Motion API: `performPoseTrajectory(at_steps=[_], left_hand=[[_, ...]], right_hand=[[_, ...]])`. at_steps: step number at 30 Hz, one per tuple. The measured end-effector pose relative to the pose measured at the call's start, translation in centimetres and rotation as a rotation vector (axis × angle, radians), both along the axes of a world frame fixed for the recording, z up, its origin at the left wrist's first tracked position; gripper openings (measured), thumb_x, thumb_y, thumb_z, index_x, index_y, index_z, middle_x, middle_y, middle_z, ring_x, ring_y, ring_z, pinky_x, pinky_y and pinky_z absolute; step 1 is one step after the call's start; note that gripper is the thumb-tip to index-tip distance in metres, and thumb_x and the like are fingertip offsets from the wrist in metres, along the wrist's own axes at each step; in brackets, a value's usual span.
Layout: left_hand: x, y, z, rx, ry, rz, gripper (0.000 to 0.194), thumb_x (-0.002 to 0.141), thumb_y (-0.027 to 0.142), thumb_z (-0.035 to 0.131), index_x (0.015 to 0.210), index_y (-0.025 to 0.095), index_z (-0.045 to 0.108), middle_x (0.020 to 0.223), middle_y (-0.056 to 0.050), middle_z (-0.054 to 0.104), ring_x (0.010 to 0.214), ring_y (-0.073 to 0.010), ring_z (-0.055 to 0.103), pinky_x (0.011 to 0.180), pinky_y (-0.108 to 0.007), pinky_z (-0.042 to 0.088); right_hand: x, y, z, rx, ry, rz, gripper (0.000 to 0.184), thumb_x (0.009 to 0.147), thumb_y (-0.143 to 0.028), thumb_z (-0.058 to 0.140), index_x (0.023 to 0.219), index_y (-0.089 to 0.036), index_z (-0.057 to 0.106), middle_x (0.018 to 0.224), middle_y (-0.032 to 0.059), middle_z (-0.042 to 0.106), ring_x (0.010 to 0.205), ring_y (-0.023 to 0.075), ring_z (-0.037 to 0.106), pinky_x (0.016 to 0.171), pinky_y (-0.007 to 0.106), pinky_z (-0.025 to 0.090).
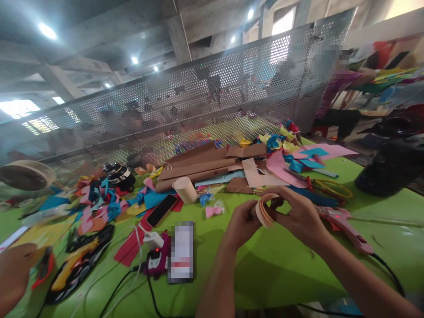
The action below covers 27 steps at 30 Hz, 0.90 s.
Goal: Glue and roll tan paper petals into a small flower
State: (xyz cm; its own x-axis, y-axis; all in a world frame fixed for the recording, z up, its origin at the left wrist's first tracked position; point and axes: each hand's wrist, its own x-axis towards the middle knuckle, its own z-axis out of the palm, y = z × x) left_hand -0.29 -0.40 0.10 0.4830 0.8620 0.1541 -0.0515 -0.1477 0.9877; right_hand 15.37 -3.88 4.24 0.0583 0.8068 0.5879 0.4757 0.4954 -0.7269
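Observation:
Both my hands meet above the green table point(271, 274), holding a small curled strip of tan card point(264, 210) bent into a ring. My left hand point(243, 223) pinches the ring's left side with closed fingers. My right hand point(300, 214) wraps over its top and right side, fingers curled round it. A pink glue gun point(344, 223) lies on the table just right of my right hand, its cable trailing toward me.
Brown card sheets point(205, 165), a tan paper roll point(184, 189), scissors point(326, 185), a black phone point(161, 210), coloured paper scraps point(99, 203) and chargers with cables point(155, 256) lie about. A perforated metal screen point(198, 101) stands behind. Another person's hand point(15, 271) is at the lower left.

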Motion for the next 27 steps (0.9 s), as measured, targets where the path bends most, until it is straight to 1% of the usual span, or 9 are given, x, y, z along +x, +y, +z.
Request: performPoseTrajectory(at_steps=[3, 6, 9, 12, 14, 16, 19, 22, 27], left_hand=[[0.0, 0.2, -0.1, 0.071, 0.083, 0.003, 0.029, 0.071, 0.022, 0.075, 0.100, 0.017, 0.075, 0.090, -0.005, 0.070, 0.083, -0.0204, 0.060, 0.074, -0.028, 0.048], [-0.1, 0.3, -0.2, 0.165, 0.180, -0.001, 0.027, 0.073, 0.019, 0.072, 0.100, 0.017, 0.074, 0.086, -0.004, 0.069, 0.079, -0.0189, 0.058, 0.070, -0.026, 0.046], [-0.1, 0.4, -0.3, 0.236, 0.277, -0.004, 0.022, 0.073, 0.019, 0.070, 0.095, 0.015, 0.072, 0.080, -0.002, 0.065, 0.072, -0.0158, 0.052, 0.064, -0.024, 0.041], [-0.1, 0.4, -0.3, 0.258, 0.343, -0.010, 0.016, 0.073, 0.020, 0.069, 0.088, 0.015, 0.071, 0.074, 0.000, 0.062, 0.069, -0.0146, 0.049, 0.062, -0.023, 0.038], [-0.1, 0.4, -0.3, 0.258, 0.353, -0.012, 0.016, 0.074, 0.021, 0.069, 0.089, 0.016, 0.071, 0.075, -0.001, 0.063, 0.070, -0.0155, 0.051, 0.064, -0.025, 0.040], [-0.1, 0.3, -0.2, 0.262, 0.340, -0.015, 0.021, 0.074, 0.020, 0.069, 0.095, 0.016, 0.072, 0.079, -0.001, 0.066, 0.074, -0.0172, 0.054, 0.069, -0.026, 0.044], [-0.2, 0.3, 0.0, 0.268, 0.327, -0.013, 0.026, 0.074, 0.019, 0.069, 0.099, 0.016, 0.072, 0.081, -0.002, 0.069, 0.077, -0.0187, 0.057, 0.072, -0.027, 0.046], [-0.2, 0.2, 0.1, 0.263, 0.330, 0.000, 0.025, 0.074, 0.019, 0.068, 0.099, 0.016, 0.073, 0.080, -0.001, 0.069, 0.076, -0.0184, 0.057, 0.071, -0.027, 0.046], [-0.1, 0.0, 0.4, 0.230, 0.290, -0.011, 0.023, 0.073, 0.018, 0.067, 0.096, 0.014, 0.072, 0.080, 0.000, 0.066, 0.074, -0.0158, 0.053, 0.067, -0.024, 0.041]], right_hand=[[0.2, 0.1, 0.3, -0.038, 0.007, 0.093, 0.005, 0.076, -0.027, 0.070, 0.078, -0.024, 0.071, 0.078, 0.0031, 0.071, 0.065, 0.0178, 0.062, 0.058, 0.028, 0.050], [0.6, 0.3, 0.4, -0.053, -0.007, 0.154, 0.005, 0.074, -0.022, 0.069, 0.076, -0.023, 0.073, 0.078, 0.0033, 0.071, 0.066, 0.0174, 0.063, 0.058, 0.026, 0.050], [1.0, 0.5, 0.2, -0.046, -0.033, 0.169, 0.008, 0.071, -0.018, 0.068, 0.077, -0.022, 0.073, 0.078, 0.0036, 0.071, 0.067, 0.0183, 0.065, 0.059, 0.027, 0.052], [1.3, 0.6, 0.0, -0.050, -0.066, 0.160, 0.008, 0.072, -0.019, 0.069, 0.078, -0.022, 0.073, 0.078, 0.0043, 0.072, 0.070, 0.0207, 0.068, 0.063, 0.029, 0.054], [1.5, 0.7, -0.1, -0.051, -0.097, 0.146, 0.007, 0.072, -0.019, 0.069, 0.078, -0.022, 0.073, 0.078, 0.0042, 0.073, 0.070, 0.0210, 0.069, 0.064, 0.030, 0.055], [1.5, 0.7, -0.1, -0.038, -0.131, 0.127, 0.008, 0.072, -0.017, 0.068, 0.077, -0.022, 0.072, 0.079, 0.0037, 0.074, 0.070, 0.0205, 0.069, 0.064, 0.029, 0.055], [1.5, 0.7, -0.1, 0.003, -0.172, 0.109, 0.015, 0.072, -0.013, 0.063, 0.078, -0.023, 0.072, 0.081, 0.0031, 0.074, 0.071, 0.0194, 0.070, 0.065, 0.027, 0.055], [1.3, 0.6, -0.1, 0.060, -0.192, 0.091, 0.020, 0.071, -0.010, 0.059, 0.079, -0.023, 0.072, 0.082, 0.0022, 0.074, 0.071, 0.0179, 0.070, 0.065, 0.025, 0.054], [1.2, 0.5, -0.2, 0.114, -0.221, 0.063, 0.015, 0.075, -0.011, 0.060, 0.077, -0.022, 0.069, 0.078, 0.0012, 0.073, 0.068, 0.0162, 0.068, 0.063, 0.024, 0.053]])
